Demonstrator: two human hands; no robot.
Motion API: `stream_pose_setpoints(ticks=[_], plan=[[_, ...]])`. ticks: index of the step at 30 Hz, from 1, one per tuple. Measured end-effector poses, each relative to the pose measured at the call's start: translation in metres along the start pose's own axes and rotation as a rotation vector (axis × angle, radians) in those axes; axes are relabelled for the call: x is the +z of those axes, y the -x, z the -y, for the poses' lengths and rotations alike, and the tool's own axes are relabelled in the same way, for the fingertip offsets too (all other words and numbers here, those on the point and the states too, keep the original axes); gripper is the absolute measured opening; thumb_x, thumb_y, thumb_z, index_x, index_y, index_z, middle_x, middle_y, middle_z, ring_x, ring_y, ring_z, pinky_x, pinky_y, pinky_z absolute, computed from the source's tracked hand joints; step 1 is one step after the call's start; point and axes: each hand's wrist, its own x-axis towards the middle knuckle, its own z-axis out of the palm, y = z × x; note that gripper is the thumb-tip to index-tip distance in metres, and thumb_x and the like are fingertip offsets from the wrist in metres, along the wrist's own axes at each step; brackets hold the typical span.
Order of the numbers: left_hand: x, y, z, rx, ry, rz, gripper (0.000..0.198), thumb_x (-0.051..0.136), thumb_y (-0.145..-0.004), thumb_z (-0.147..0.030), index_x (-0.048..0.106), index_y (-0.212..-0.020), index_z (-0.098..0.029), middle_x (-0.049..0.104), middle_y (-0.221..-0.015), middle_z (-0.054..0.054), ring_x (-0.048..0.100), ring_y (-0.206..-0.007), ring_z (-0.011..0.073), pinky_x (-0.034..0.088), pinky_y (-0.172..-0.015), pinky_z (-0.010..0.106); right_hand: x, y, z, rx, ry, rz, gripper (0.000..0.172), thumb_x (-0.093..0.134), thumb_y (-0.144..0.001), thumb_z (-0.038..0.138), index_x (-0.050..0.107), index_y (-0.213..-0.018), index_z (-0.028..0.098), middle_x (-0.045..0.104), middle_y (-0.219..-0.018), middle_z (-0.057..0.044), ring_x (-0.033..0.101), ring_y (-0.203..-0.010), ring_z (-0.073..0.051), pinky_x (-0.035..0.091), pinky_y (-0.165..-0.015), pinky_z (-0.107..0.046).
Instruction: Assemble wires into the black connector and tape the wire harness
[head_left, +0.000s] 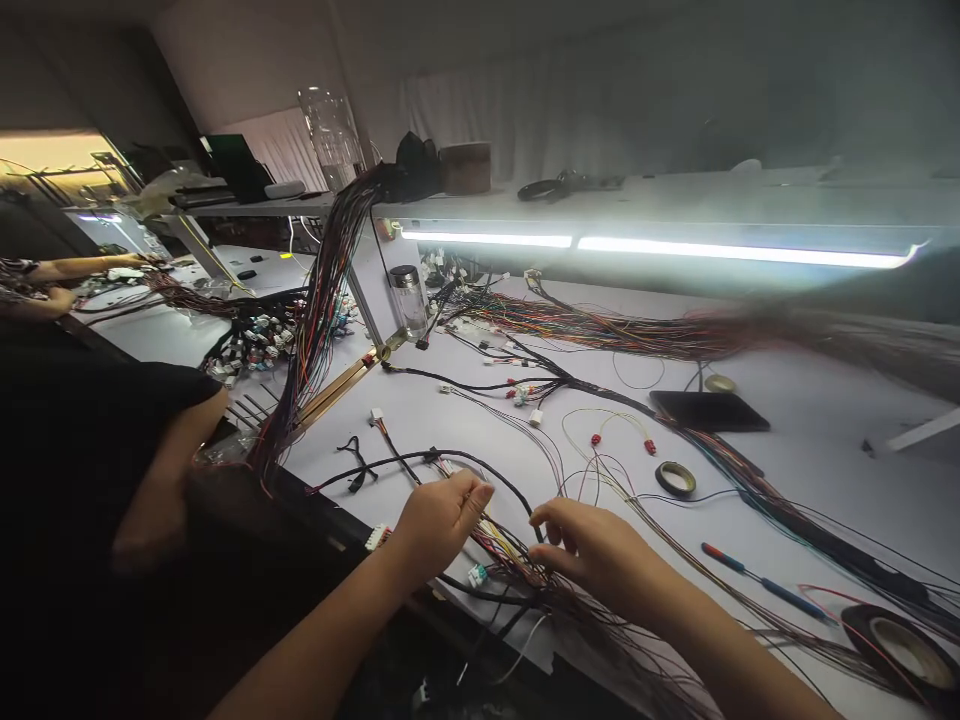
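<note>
My left hand is closed around a bundle of thin multicoloured wires, part of a wiring harness near the table's front edge. To its right, my right hand has curled fingers, with thumb and forefinger apart beside the same bundle. A black-wrapped cable arcs over from the left and ends up by the right fingertips. Below the hands sits a teal-and-white connector. A white connector lies left of my left wrist, and another white connector farther back.
A roll of black tape, a red-and-blue tool and a larger tape roll lie at right. Behind are a dark flat device, a long harness and a glass jar. A co-worker is close at left.
</note>
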Motion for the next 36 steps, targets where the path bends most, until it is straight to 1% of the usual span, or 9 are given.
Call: stream_pose_setpoints(ticks=[4, 8, 12, 17, 21, 23, 25, 30, 36], plan=[[-0.001, -0.001, -0.016, 0.041, -0.127, 0.017, 0.040, 0.028, -0.098, -0.045, 0.053, -0.077, -0.022, 0.055, -0.061, -0.001, 0.054, -0.059, 0.0170, 0.031, -0.057, 0.027, 0.005, -0.010, 0.020, -0.123, -0.168, -0.040, 0.034, 0.063, -0.081, 0.028, 0.062, -0.115, 0.026, 0.067, -0.095, -0.001, 0.058, -0.074, -0.016, 0.042, -0.068, -0.027], [-0.003, -0.006, -0.035, 0.083, -0.251, 0.009, 0.041, 0.030, -0.097, -0.045, 0.059, -0.078, -0.022, 0.063, -0.066, 0.004, 0.057, -0.061, 0.0199, 0.029, -0.056, 0.029, 0.010, -0.019, 0.032, -0.269, -0.278, 0.078, 0.015, 0.058, -0.086, 0.027, 0.068, -0.096, 0.025, 0.068, -0.089, 0.000, 0.058, -0.077, -0.017, 0.043, -0.068, -0.027], [-0.004, -0.011, -0.043, 0.062, -0.207, 0.042, 0.043, 0.030, -0.096, -0.049, 0.061, -0.084, -0.022, 0.065, -0.069, 0.004, 0.059, -0.064, 0.0208, 0.030, -0.057, 0.029, 0.011, -0.023, 0.025, -0.225, -0.530, 0.257, 0.023, 0.049, -0.092, 0.033, 0.068, -0.087, 0.021, 0.067, -0.078, 0.000, 0.058, -0.070, -0.017, 0.044, -0.064, -0.027], [-0.002, -0.022, -0.035, -0.022, -0.142, 0.080, 0.047, 0.029, -0.095, -0.055, 0.060, -0.081, -0.022, 0.063, -0.066, 0.002, 0.059, -0.063, 0.0212, 0.033, -0.058, 0.029, 0.009, -0.026, 0.018, -0.248, -0.747, 0.318, 0.028, 0.051, -0.092, 0.044, 0.067, -0.092, 0.021, 0.067, -0.087, -0.002, 0.059, -0.080, -0.018, 0.044, -0.073, -0.030], [0.005, -0.025, -0.029, -0.006, 0.038, -0.012, 0.041, 0.036, -0.093, -0.054, 0.058, -0.101, -0.021, 0.065, -0.080, 0.003, 0.060, -0.070, 0.0203, 0.040, -0.066, 0.030, 0.015, -0.036, 0.010, -0.159, -0.778, 0.153, 0.038, 0.052, -0.091, 0.050, 0.062, -0.074, 0.018, 0.061, -0.069, 0.001, 0.053, -0.066, -0.015, 0.040, -0.063, -0.027], [0.011, -0.018, -0.026, -0.004, 0.183, -0.137, 0.041, 0.040, -0.093, -0.052, 0.052, -0.115, -0.021, 0.064, -0.100, 0.005, 0.060, -0.075, 0.0181, 0.043, -0.073, 0.031, 0.022, -0.043, 0.000, -0.095, -0.814, 0.025, 0.040, 0.049, -0.092, 0.053, 0.059, -0.073, 0.018, 0.058, -0.069, 0.002, 0.050, -0.063, -0.014, 0.039, -0.060, -0.026], [0.022, -0.006, -0.023, -0.024, 0.211, -0.173, 0.035, 0.042, -0.093, -0.047, 0.053, -0.114, -0.021, 0.063, -0.103, 0.006, 0.059, -0.077, 0.0182, 0.044, -0.075, 0.032, 0.029, -0.048, -0.011, -0.039, -0.863, -0.079, 0.039, 0.047, -0.092, 0.054, 0.058, -0.079, 0.018, 0.060, -0.073, 0.001, 0.049, -0.062, -0.013, 0.038, -0.058, -0.025], [0.051, 0.023, -0.018, 0.030, -0.011, 0.168, 0.028, 0.042, -0.093, -0.031, 0.066, -0.083, -0.021, 0.069, -0.084, 0.008, 0.061, -0.084, 0.0245, 0.042, -0.076, 0.035, 0.048, -0.052, -0.030, 0.037, -1.038, -0.218, 0.037, 0.046, -0.091, 0.057, 0.052, -0.090, 0.021, 0.061, -0.076, 0.001, 0.047, -0.050, -0.012, 0.040, -0.050, -0.026], [0.062, 0.020, -0.018, -0.130, 0.229, 0.236, 0.023, 0.047, -0.085, -0.023, 0.069, -0.090, -0.024, 0.073, -0.089, 0.004, 0.064, -0.082, 0.0221, 0.045, -0.072, 0.030, 0.059, -0.047, -0.034, 0.009, -1.186, -0.292, 0.033, 0.052, -0.089, 0.056, 0.054, -0.091, 0.022, 0.060, -0.077, 0.001, 0.053, -0.059, -0.013, 0.044, -0.056, -0.026]])
